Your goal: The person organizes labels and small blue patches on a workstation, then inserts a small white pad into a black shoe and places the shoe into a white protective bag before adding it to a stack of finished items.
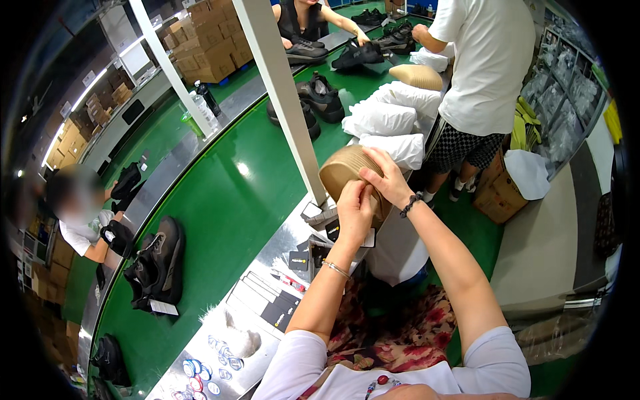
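A tan clog-like shoe (347, 167) with a ridged surface is up in front of me, beside the white post. My right hand (387, 177) grips its right side, thumb and fingers spread over the ridges. Against its near edge, the fingers of my left hand (357, 210) are pinched together; what they hold, if anything, is too small to make out. Below my hands, small dark cards (298, 260) and tags lie on the metal ledge. White-wrapped bundles (383, 119) are just beyond the shoe, and another tan shoe (417, 77) rests behind them.
A green conveyor belt (227, 193) curves past on the left, carrying dark shoes (160, 263). The white post (283, 93) rises close to my hands. A co-worker in a white shirt (483, 60) stands ahead on the right, near a cardboard box (500, 190). Round stickers (197, 380) lie at lower left.
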### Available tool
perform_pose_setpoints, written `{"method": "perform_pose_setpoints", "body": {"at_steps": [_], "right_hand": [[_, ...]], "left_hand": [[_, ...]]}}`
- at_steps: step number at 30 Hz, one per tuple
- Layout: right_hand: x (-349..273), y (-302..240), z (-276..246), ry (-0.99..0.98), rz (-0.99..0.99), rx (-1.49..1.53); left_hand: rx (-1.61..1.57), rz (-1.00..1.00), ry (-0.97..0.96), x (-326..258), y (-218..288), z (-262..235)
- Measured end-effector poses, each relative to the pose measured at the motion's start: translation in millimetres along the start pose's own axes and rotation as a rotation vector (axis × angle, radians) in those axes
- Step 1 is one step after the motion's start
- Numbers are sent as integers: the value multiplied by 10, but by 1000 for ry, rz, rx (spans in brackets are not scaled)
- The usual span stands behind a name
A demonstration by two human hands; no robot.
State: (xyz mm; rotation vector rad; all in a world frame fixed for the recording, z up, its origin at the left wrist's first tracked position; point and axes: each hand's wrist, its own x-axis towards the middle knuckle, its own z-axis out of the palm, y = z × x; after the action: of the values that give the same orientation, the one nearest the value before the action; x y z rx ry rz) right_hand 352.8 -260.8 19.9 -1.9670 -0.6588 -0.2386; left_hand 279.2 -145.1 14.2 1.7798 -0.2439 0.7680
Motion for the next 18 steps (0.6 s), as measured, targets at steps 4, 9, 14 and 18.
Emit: {"method": "perform_pose_setpoints", "body": {"at_steps": [4, 9, 14, 18], "right_hand": [[51, 35, 13, -42, -91, 175], [-67, -27, -25, -185, -25, 308], [-192, -190, -333, -239, -101, -68], [-318, -284, -362, 23, -309, -532]], "left_hand": [[354, 210, 52, -11, -61, 111], [459, 134, -62, -229, -127, 239], [657, -53, -439, -276, 318, 72], [514, 183, -71, 207, 577, -341]]}}
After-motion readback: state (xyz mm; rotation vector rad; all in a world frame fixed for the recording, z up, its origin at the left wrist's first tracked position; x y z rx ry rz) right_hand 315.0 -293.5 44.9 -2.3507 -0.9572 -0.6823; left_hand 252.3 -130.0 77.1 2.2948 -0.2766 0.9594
